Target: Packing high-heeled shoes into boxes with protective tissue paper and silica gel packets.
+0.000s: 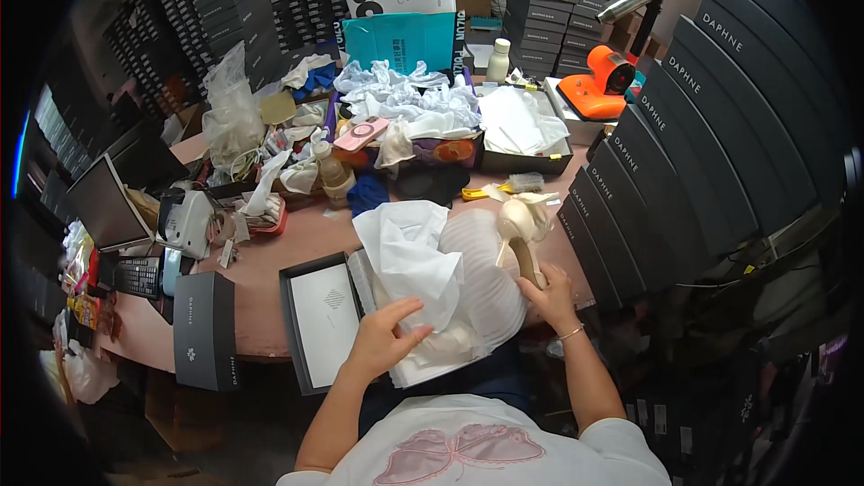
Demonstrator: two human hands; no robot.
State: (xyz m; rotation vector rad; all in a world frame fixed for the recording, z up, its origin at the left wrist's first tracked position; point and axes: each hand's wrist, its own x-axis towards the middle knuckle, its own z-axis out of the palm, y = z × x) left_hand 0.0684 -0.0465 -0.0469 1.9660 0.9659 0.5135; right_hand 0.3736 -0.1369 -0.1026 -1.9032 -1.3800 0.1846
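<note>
The cream high-heeled shoe [520, 227] stands toe-up at the right side of the pink table [297, 238], just beside an open shoe box [423, 297] lined with white tissue paper [409, 256]. The right hand [547, 292] is closed around the shoe's heel, holding it upright, while the left hand [389, 335] lies half open on the tissue, fingers spread and thumb out, pressing the paper down rather than gripping it (as far as the angle shows). The box lid [322, 317] lies face up to the left of the box, touching it. The likeliest trouble is the loose tissue: it billows high over the box, and if the shoe is lowered onto it carelessly the paper could bunch or tear, or the heel could snag it. The grip on the thin heel alone also looks tippy, so the shoe might swing and knock the box edge. Whether a second shoe already lies under the tissue cannot be made out, the near edge of the box is hidden behind the left forearm, and the clutter beyond is too tangled to sort.
</note>
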